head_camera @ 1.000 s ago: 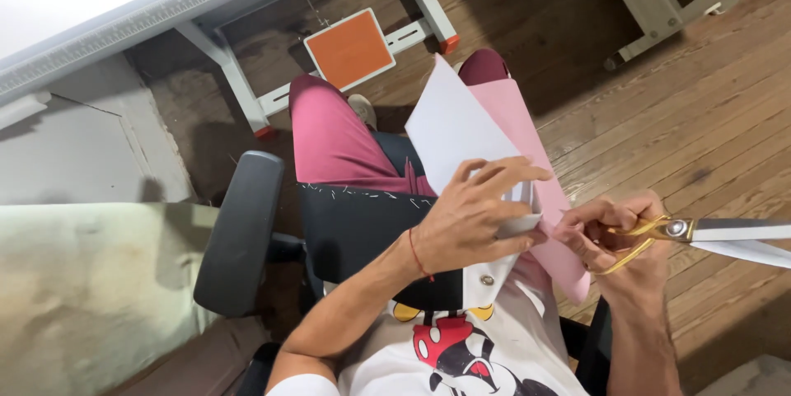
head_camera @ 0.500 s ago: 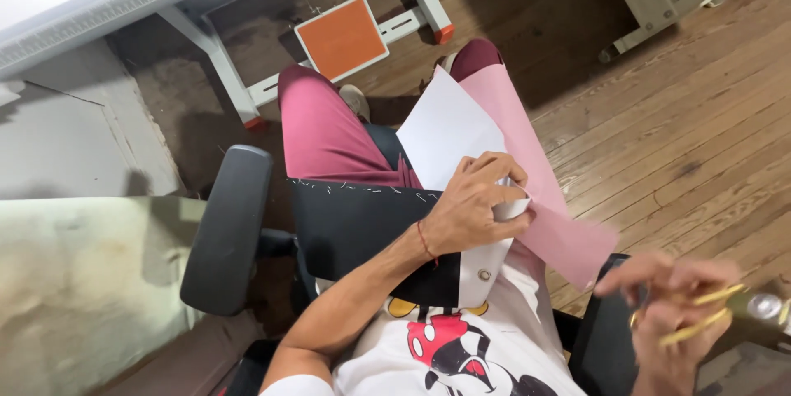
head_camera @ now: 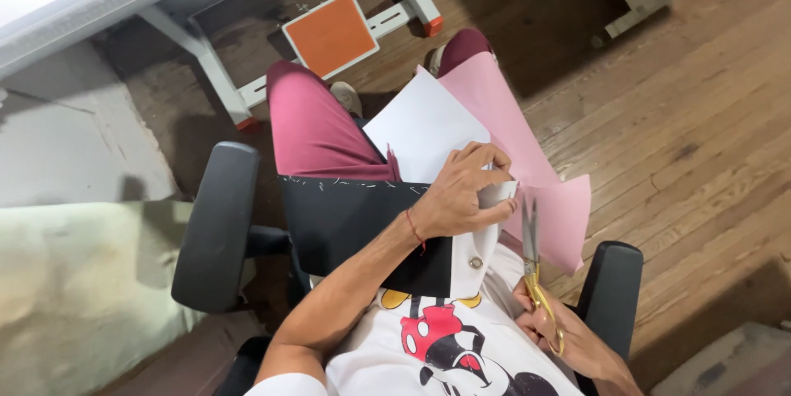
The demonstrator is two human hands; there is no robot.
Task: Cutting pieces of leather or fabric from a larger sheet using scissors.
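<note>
Head view looks straight down at a seated person, and the black swivel chair (head_camera: 216, 227) serves as the landmark. Left of the chair lies a pale greenish cushioned surface (head_camera: 74, 297). Beyond the chair, toward the top edge, stands a grey metal table frame (head_camera: 189, 46), with a flat orange square pad (head_camera: 330, 33) resting on the wooden plank floor (head_camera: 692, 116) beside its foot. On the chair's seat sit the legs in magenta trousers (head_camera: 309, 128), and across the lap lies a black fabric piece with white chalk dashes along its edge (head_camera: 342, 223). Over that fabric, above the middle of the chair, the left hand (head_camera: 461, 194) is curled shut on a white sheet of paper (head_camera: 424, 128), thumb and fingers pinching the sheet's near edge together with a light fabric strip carrying a round button (head_camera: 475, 262). Under the white sheet lies a pink sheet of paper (head_camera: 544, 190), spreading toward the chair's right armrest (head_camera: 611, 289). Just inside that armrest, the right hand (head_camera: 568, 338) grips gold-handled scissors (head_camera: 534, 268) with its fingers through the loops. The blades stand nearly together, pointing up at the white sheet's lower corner, just beside the left hand's fingertips.
</note>
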